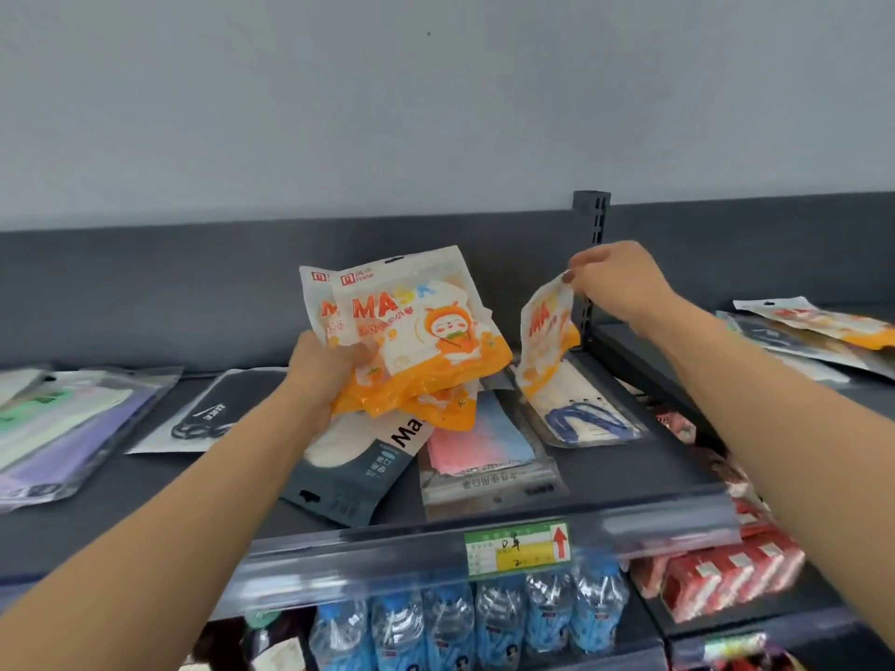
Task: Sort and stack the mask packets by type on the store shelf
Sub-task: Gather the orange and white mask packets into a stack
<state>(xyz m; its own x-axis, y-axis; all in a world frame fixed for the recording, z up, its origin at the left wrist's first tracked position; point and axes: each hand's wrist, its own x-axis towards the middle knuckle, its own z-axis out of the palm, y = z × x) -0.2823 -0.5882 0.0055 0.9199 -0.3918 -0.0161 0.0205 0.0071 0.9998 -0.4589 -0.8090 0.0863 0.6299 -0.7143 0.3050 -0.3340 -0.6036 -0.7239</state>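
My left hand (324,370) grips a small stack of orange-and-white cartoon mask packets (416,331), held tilted above the dark shelf (629,457). My right hand (615,278) pinches the top corner of one more orange-and-white packet (545,341), which hangs down beside the stack. Under them on the shelf lie a dark blue packet (353,472), a pink-and-blue packet (479,447) and a clear packet with navy masks (581,418).
A black packet (208,414) and a pile of purple and green packets (63,428) lie at the left. More packets (813,331) sit on the right shelf past the upright post (588,263). Water bottles (465,622) and red boxes (721,573) fill the lower shelves.
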